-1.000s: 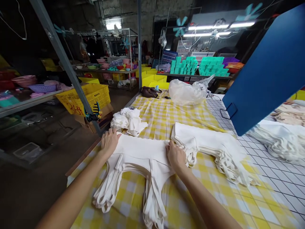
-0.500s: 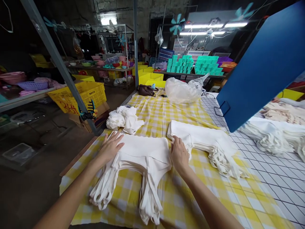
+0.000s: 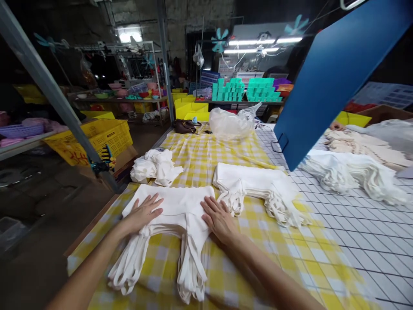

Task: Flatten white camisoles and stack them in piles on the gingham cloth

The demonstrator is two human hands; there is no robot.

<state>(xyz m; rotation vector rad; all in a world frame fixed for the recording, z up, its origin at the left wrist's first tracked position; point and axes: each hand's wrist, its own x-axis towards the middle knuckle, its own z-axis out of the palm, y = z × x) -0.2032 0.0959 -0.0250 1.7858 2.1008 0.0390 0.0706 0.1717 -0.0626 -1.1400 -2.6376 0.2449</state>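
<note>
A stack of white strappy tops (image 3: pixel 180 200) lies flat in front of me, its straps hanging toward me in two bunches. My left hand (image 3: pixel 143 214) rests on the left part of the stack, fingers spread. On its right edge my right hand (image 3: pixel 221 219) lies flat, fingers stretched out. Just beyond my right hand is a second stack of white tops (image 3: pixel 254 178), straps also toward me. A crumpled heap of white cloth (image 3: pixel 156 167) sits behind the near stack, to the left.
A yellow checked cloth (image 3: pixel 258 245) covers the table. Farther back are a clear plastic bag (image 3: pixel 230 122) and a dark handbag (image 3: pixel 185 125). A blue panel (image 3: pixel 332 82) slants over the right side, near more white garments (image 3: pixel 358 170). Another person's hand (image 3: pixel 337 125) shows there. A metal post (image 3: pixel 51 90) stands left.
My right hand has moved from beside the near stack onto its right edge. My left hand stays on the stack, a little nearer to me. The view has turned right.
</note>
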